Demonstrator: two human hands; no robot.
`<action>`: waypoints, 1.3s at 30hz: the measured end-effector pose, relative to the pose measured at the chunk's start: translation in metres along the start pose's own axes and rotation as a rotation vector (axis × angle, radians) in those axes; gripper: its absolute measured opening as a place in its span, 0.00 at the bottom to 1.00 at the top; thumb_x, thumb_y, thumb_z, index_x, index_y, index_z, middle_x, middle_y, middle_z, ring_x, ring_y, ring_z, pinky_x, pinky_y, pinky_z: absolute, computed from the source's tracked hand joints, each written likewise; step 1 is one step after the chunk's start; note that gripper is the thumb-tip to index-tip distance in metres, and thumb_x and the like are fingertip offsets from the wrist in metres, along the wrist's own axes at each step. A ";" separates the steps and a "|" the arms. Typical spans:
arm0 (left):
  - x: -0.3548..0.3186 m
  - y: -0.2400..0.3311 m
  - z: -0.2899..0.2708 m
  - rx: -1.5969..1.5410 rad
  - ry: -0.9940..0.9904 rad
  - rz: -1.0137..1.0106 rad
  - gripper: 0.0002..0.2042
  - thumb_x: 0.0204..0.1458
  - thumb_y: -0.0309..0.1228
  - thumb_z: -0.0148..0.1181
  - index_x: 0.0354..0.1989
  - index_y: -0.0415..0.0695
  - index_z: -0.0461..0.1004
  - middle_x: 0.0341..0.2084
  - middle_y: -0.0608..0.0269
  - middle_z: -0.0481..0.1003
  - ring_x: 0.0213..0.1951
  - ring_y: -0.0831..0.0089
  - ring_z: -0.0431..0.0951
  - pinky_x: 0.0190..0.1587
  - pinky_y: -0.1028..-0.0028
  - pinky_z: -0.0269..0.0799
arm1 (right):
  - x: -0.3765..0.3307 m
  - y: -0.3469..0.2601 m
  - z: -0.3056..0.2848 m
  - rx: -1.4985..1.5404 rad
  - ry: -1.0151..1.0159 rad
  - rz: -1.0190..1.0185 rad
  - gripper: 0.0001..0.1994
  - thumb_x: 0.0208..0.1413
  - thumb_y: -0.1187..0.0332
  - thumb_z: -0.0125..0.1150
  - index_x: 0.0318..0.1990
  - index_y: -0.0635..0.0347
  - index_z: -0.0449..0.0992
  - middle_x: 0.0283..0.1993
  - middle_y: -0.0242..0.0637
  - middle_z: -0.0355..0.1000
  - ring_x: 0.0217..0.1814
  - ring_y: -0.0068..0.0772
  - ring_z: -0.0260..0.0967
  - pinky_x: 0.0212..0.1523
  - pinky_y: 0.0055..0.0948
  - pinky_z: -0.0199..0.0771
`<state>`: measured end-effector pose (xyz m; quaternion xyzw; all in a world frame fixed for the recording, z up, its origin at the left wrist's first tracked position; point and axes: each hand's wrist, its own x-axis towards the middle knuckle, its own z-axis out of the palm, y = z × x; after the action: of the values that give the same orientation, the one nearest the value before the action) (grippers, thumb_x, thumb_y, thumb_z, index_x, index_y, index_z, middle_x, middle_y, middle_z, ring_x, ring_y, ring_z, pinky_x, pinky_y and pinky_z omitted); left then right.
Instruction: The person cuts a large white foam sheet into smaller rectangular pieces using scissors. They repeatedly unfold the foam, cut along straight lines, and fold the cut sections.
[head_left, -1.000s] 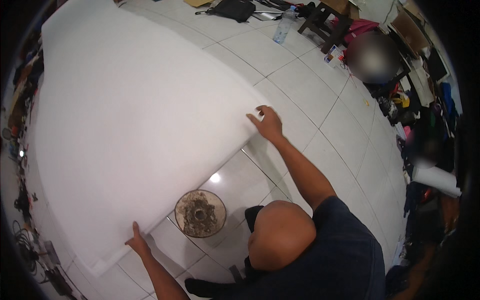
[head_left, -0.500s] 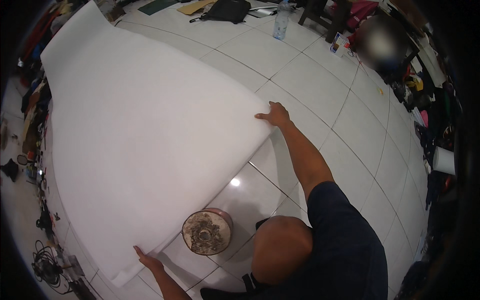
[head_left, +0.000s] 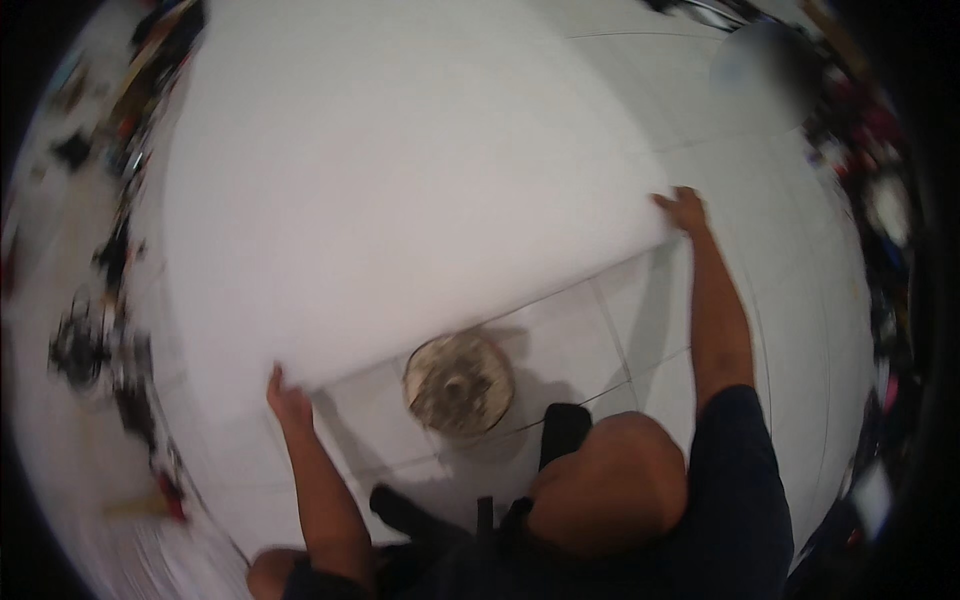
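A large, plain white sheet [head_left: 400,190], whose exact material I cannot tell, stretches away from me across the tiles. My left hand [head_left: 289,402] holds its near edge at the left, thumb up on top and the other fingers hidden beneath. At the near right corner my right hand [head_left: 684,208] grips the same edge, thumb over the upper face. Between my arms, just on my side of the edge, stands a low round drum-like block [head_left: 459,385] with a worn, stained top and a small hub in its middle.
White floor tiles [head_left: 760,240] lie around the sheet. Along the left, a dark wire-caged object [head_left: 85,345] stands among scattered items. Mixed clutter [head_left: 870,130] lines the right side. My bent knee [head_left: 612,480] is close behind the round block.
The view has turned, so the sheet's near edge now runs more nearly across the picture. Both hands keep hold of it. The bottle and bag at the far side are out of view.
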<state>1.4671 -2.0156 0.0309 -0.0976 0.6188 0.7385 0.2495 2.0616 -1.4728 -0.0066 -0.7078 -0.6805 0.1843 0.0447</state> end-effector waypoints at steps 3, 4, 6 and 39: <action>-0.018 0.047 0.033 -0.075 0.111 0.092 0.37 0.51 0.48 0.60 0.69 0.51 0.53 0.67 0.59 0.54 0.70 0.62 0.46 0.69 0.56 0.36 | 0.022 0.039 -0.022 -0.086 -0.016 -0.024 0.49 0.42 0.35 0.65 0.59 0.75 0.66 0.62 0.58 0.64 0.64 0.53 0.63 0.63 0.42 0.63; -0.011 0.075 0.018 -0.228 0.142 0.077 0.39 0.50 0.46 0.62 0.69 0.52 0.52 0.65 0.58 0.58 0.67 0.62 0.51 0.67 0.57 0.43 | 0.023 0.032 -0.019 -0.070 -0.073 -0.029 0.49 0.42 0.35 0.65 0.57 0.77 0.68 0.60 0.61 0.65 0.62 0.54 0.65 0.62 0.43 0.64; 0.001 0.118 -0.014 -0.279 0.259 0.228 0.42 0.49 0.41 0.65 0.71 0.52 0.48 0.60 0.57 0.63 0.61 0.62 0.61 0.61 0.58 0.55 | 0.019 0.006 -0.011 -0.138 -0.108 -0.083 0.47 0.42 0.36 0.66 0.54 0.77 0.70 0.57 0.61 0.68 0.60 0.55 0.67 0.60 0.42 0.66; -0.076 -0.069 0.096 1.720 -0.805 1.069 0.34 0.52 0.48 0.59 0.67 0.52 0.59 0.69 0.50 0.51 0.70 0.51 0.50 0.69 0.43 0.38 | -0.351 -0.238 0.021 0.124 -0.203 -1.372 0.21 0.47 0.46 0.66 0.30 0.55 0.72 0.19 0.37 0.69 0.22 0.40 0.70 0.22 0.39 0.68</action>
<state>1.5818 -1.9350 0.0265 0.6403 0.7637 0.0493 0.0654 1.8279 -1.8041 0.1190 -0.0933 -0.9630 0.2182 0.1277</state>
